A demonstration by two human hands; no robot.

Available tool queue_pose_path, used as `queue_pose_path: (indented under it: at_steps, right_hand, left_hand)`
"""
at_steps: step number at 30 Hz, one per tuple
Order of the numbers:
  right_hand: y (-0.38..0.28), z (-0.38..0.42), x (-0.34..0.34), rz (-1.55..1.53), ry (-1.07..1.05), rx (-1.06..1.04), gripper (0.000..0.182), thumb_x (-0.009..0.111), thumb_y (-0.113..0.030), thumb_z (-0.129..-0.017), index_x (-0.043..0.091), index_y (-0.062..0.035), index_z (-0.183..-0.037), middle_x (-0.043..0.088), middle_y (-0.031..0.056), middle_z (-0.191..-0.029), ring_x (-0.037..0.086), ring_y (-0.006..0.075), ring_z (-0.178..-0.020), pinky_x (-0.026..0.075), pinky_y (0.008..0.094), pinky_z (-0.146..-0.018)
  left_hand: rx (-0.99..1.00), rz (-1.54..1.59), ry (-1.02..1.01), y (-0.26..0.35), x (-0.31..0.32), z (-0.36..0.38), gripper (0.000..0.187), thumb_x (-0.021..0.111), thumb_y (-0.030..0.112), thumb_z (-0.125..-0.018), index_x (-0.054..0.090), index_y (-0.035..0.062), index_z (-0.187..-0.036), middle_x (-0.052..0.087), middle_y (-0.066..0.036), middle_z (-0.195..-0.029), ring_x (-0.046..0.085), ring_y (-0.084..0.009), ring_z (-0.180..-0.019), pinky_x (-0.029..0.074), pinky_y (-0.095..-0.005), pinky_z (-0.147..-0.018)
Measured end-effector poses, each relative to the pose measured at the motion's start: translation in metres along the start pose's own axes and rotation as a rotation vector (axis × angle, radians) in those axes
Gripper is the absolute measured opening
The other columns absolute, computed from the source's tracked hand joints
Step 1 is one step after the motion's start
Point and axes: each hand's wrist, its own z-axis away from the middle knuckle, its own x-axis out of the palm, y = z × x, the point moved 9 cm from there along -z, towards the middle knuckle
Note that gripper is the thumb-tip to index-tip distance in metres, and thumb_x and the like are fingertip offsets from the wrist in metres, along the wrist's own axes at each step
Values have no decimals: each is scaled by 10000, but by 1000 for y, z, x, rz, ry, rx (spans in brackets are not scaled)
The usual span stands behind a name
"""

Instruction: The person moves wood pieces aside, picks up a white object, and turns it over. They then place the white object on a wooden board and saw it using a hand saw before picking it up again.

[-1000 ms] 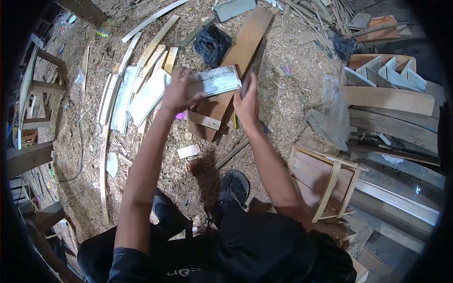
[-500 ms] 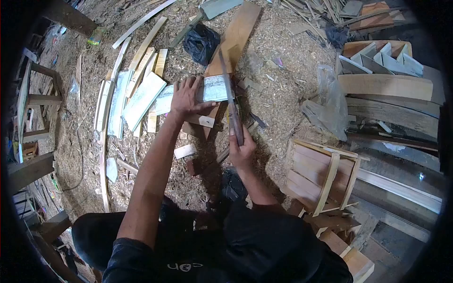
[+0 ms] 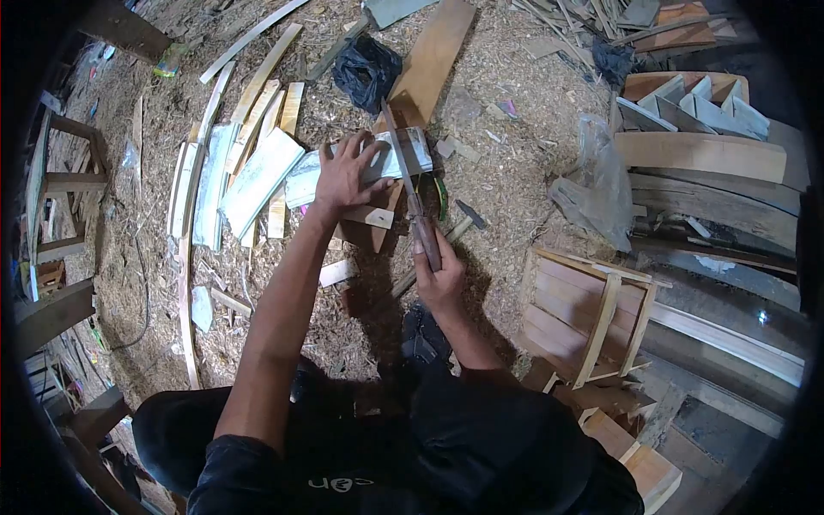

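Observation:
A pale, white-faced board (image 3: 415,153) lies on top of a brown plank (image 3: 439,62). My left hand (image 3: 345,178) spans this board, fingers at its far edge and thumb by its near edge, holding it down. In my right hand (image 3: 440,276) is the wooden handle of a handsaw (image 3: 426,240), with fingers wrapped round it. The saw's blade crosses the board just right of my left hand and points away from me. Whether its teeth have entered the wood cannot be made out. A hammer (image 3: 470,215) rests on the ground right of the saw.
Several wood strips and another white board (image 3: 262,183) lie on the shavings to the left. Beyond the work is a black plastic bag (image 3: 367,72). On the right are a clear plastic bag (image 3: 590,193), a wooden crate (image 3: 592,313) and stacked planks (image 3: 704,154).
The saw has shifted left along the board, so more of the board's right end shows. My left hand has moved slightly right, its fingers more spread and arched.

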Motion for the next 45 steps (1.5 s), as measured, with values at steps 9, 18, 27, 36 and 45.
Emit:
queue_pose_path:
  at_steps: [9, 18, 27, 36, 45]
  right_hand:
    - [-3, -1, 8, 11, -12, 23, 491, 610, -240, -977, 528, 60, -1357, 714, 239, -998, 741, 281, -919, 564, 371, -735]
    - [10, -4, 11, 35, -43, 20, 534, 607, -248, -972, 491, 67, -1387, 706, 254, -988, 734, 330, -940, 565, 379, -741]
    - [11, 6, 5, 66, -1, 2, 528, 621, -215, -943, 510, 51, -1386, 717, 237, -984, 740, 327, -903, 564, 377, -718]
    - [12, 1, 5, 56, 4, 16, 508, 620, -223, -948, 517, 48, -1365, 708, 249, -948, 735, 350, -892, 560, 383, -710]
    - [16, 9, 4, 76, -9, 13, 564, 629, -202, -926, 482, 76, -1394, 707, 264, -962, 731, 364, -913, 562, 400, -726]
  left_hand:
    - [-24, -134, -180, 1, 5, -7, 790, 542, 759, -807, 435, 352, -1476, 447, -145, -1454, 460, -360, -1315, 256, -682, -1067]
    - [-51, -153, -227, 1, 4, -8, 836, 585, 756, -785, 444, 322, -1485, 449, -185, -1426, 432, -388, -1323, 290, -620, -1033]
    - [-39, -188, -208, 6, 1, -8, 928, 625, 778, -728, 406, 330, -1511, 435, -174, -1476, 408, -379, -1357, 276, -628, -1059]
    - [-71, -221, -146, -8, 9, -7, 1083, 602, 772, -765, 320, 54, -1526, 457, -171, -1452, 433, -334, -1359, 246, -597, -1131]
    - [-87, -116, -172, -9, 7, -10, 1122, 628, 787, -733, 337, 48, -1525, 456, -214, -1463, 421, -387, -1357, 250, -539, -1129]
